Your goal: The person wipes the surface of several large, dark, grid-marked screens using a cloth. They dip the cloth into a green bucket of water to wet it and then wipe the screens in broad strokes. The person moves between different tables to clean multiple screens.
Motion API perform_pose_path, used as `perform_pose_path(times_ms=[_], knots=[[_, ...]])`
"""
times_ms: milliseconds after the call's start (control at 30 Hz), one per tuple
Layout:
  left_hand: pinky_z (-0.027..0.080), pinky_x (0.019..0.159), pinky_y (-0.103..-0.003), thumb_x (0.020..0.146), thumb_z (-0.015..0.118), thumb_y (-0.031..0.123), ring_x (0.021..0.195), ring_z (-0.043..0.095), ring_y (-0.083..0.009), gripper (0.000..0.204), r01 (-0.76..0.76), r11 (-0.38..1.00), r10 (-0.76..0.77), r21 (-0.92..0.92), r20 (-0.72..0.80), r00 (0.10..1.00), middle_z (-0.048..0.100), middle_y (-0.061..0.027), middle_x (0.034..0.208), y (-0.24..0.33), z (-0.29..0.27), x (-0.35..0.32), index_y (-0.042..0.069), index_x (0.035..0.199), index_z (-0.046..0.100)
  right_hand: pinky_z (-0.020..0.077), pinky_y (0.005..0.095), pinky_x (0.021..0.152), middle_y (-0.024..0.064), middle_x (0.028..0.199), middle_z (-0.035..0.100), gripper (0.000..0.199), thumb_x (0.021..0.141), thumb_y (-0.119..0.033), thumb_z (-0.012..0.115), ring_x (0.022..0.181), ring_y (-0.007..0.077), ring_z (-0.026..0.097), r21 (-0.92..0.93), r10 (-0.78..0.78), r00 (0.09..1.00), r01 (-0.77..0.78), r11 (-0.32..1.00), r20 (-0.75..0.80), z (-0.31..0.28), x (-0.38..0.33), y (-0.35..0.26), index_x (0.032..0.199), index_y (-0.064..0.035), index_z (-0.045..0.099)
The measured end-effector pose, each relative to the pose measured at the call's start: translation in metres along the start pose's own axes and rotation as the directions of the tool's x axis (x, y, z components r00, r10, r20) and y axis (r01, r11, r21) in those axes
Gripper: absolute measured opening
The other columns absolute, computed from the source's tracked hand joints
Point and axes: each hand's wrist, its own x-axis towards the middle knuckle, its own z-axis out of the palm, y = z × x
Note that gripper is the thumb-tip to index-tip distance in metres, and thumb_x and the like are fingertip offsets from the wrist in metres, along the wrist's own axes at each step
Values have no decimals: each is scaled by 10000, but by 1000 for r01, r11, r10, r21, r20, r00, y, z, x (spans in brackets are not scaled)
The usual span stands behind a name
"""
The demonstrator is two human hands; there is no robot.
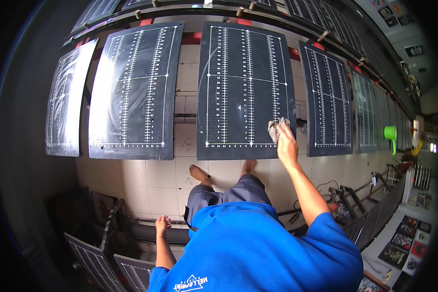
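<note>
My right hand [287,144] presses a crumpled grey-white rag [277,130] against the lower right corner area of a black board [236,104]. That board carries white ruler-like scales and a thin white frame line. Faint curved smears show on its upper left. My left hand [163,225] hangs low at my left side, fingers curled, away from the boards; whether anything is in it is too small to make out.
Similar marked boards stand to the left [131,92] and right [326,100], on red arms [193,38] of a long dark rail. A green dipper [390,132] is at far right. More boards [95,260] are behind me at lower left. Pale tiles [146,180] cover the floor.
</note>
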Motion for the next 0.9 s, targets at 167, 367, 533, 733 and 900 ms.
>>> perform_pose_path(times_ms=[167,367,533,733,900], knots=[[464,544,-284,1043,436,299,614,577,-125,237,-86,991,93,106,-60,994,604,-6,770,93,-7,20,100,1010,560,477,343,954,192,1159,676,311,942,-45,488,1082,272,647,479,609,790,-508,716,-72,-65,-22,56,1210,18,631],[524,711,-342,1015,483,357,821,666,-222,353,-231,885,161,404,200,966,667,-89,968,139,56,22,57,1160,601,482,433,918,163,1087,608,205,877,-95,631,1040,342,608,-54,388,850,-434,900,-356,-114,-40,21,1066,-19,645],[516,661,-311,1027,507,352,749,652,-177,333,-355,832,239,427,301,923,683,-81,921,164,98,-7,48,1101,621,495,452,865,110,1058,592,199,826,-135,686,987,349,612,-282,614,777,-625,728,-138,-144,-27,-10,1001,-61,629],[515,693,-355,1022,472,363,777,661,-214,358,-260,850,196,459,182,964,677,-87,947,156,83,1,50,1129,610,522,388,772,123,1040,570,170,882,-123,664,942,296,613,61,286,841,-291,955,-459,-156,-4,-62,1018,-33,615],[512,687,-368,1025,465,365,767,662,-216,336,-156,905,115,395,125,985,655,-58,898,133,50,9,72,1125,597,546,304,679,85,905,710,225,958,-197,644,757,171,702,312,435,889,-458,832,145,-141,4,-63,1129,-56,681]])
